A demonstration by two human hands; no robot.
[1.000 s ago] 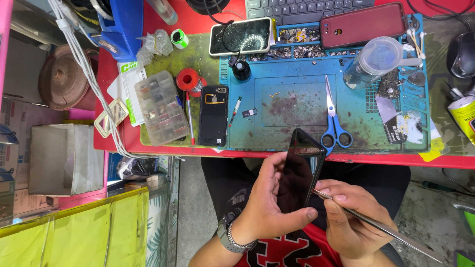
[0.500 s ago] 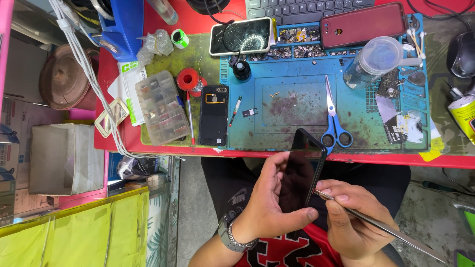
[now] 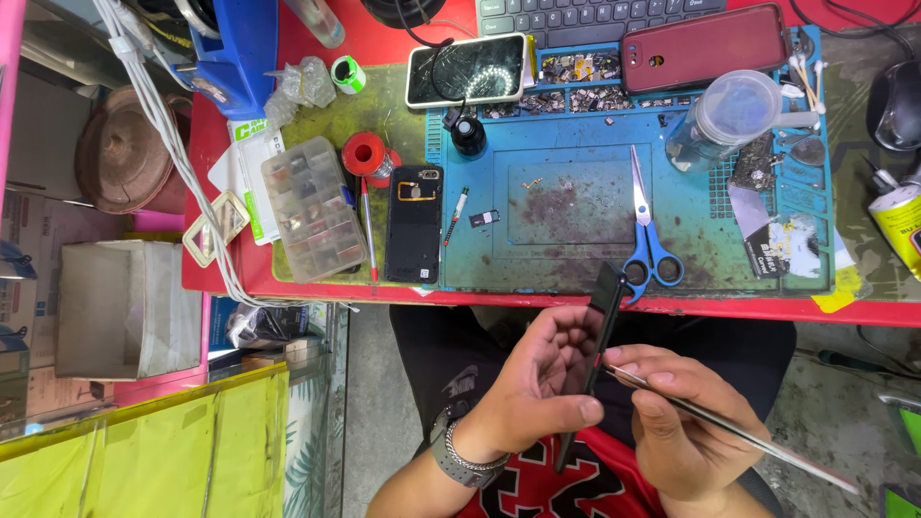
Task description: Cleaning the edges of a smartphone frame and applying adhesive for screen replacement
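A cracked rectangular phone screen (image 3: 466, 69) is lying dark at the blue mat's top edge on the counter, a white-and-green flat packet (image 3: 251, 165) is sitting beside the clear parts box, and a yellow-labelled bottle (image 3: 898, 223) is leaning at far right.

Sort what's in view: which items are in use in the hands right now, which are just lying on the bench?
In hand:
left hand holding black phone edge-on
right hand holding thin metal tool against it

Lying about:
blue-handled scissors
black back cover
clear parts box
red tape roll
cracked phone
red phone
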